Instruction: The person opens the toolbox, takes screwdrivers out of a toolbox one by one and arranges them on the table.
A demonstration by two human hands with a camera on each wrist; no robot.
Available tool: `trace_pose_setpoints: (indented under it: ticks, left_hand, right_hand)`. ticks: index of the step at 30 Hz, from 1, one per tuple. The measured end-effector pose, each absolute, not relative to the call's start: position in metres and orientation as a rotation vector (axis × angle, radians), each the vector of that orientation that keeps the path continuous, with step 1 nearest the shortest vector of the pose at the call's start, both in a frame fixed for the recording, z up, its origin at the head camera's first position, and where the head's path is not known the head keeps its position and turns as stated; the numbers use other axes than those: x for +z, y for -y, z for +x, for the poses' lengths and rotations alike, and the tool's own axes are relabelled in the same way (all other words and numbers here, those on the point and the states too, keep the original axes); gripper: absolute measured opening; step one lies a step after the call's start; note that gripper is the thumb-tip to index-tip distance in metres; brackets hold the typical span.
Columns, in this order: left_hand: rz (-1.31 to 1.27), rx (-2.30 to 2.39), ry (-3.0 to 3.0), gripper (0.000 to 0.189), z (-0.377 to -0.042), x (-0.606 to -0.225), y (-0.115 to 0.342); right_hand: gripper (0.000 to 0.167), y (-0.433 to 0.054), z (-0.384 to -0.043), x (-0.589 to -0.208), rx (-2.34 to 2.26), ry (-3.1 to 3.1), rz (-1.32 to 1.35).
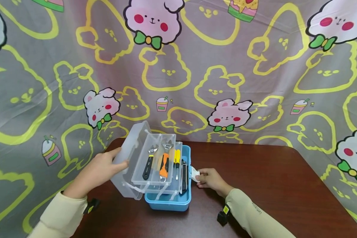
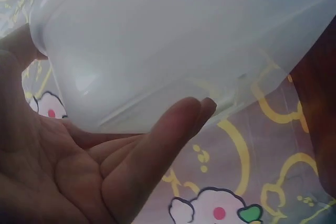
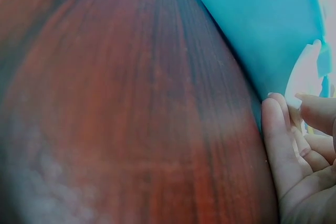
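A blue toolbox (image 1: pixel 168 206) stands on the table with its translucent lid (image 1: pixel 126 165) raised to the left and its clear trays fanned out. My left hand (image 1: pixel 104 170) grips the lid's outer edge, thumb on one side and fingers on the other; the left wrist view shows the lid (image 2: pixel 157 51) filling the space above the palm. On the toolbox's right side, my right hand (image 1: pixel 212 180) pinches the white latch (image 1: pixel 194 174) between thumb and fingers. In the upper tray lie a black-handled adjustable wrench (image 1: pixel 148 168) and an orange-handled one (image 1: pixel 164 165).
Yellow-and-black screwdrivers (image 1: pixel 177 158) lie in the lower tray, and a dark ridged tool (image 1: pixel 184 177) sits in the blue base. The brown table (image 1: pixel 256 185) extends to the right. A patterned cloth (image 1: pixel 196 109) hangs behind and along the left.
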State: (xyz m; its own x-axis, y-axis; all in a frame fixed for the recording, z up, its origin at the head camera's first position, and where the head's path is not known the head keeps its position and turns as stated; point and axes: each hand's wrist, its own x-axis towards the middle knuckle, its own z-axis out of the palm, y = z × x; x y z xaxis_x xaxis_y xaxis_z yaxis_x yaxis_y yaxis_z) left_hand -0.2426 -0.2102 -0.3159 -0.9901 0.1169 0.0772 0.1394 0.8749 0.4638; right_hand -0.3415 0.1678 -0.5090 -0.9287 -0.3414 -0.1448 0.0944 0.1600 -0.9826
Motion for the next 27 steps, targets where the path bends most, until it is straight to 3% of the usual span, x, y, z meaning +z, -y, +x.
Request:
trace_pose_setpoints:
  ticks: [27]
  left_hand:
    - [-0.144, -1.221, 2.923, 0.073, -0.244, -0.351, 0.263]
  right_hand:
    - [0.032, -0.168, -0.34, -0.509, -1.836, -2.119, -0.291]
